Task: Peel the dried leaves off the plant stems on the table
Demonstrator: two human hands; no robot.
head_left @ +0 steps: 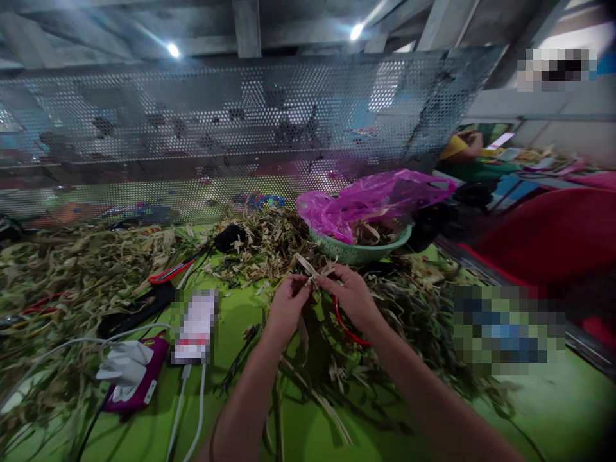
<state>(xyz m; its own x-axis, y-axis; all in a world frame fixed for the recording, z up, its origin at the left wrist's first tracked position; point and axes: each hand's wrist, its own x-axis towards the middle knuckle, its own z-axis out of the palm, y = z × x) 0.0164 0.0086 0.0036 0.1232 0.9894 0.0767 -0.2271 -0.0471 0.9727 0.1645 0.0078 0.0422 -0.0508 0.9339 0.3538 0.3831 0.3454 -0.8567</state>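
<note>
Right hand (353, 296) pinches the dry strip (306, 264) near its lower end. Left hand (287, 303) pinches at the same end, fingertips just beside the right's; exact contact there is too small to be sure of. Strip sits between the hands, long axis slanted: free end points up-left, away from the wearer; lower end meets the right fingertips, so right looks nearer. Red loop (339, 316) just below the right hand. Farther out on the tabletop (231, 337): leaf pile (262, 234) ahead-left, green basket (346, 253) ahead-right.
</note>
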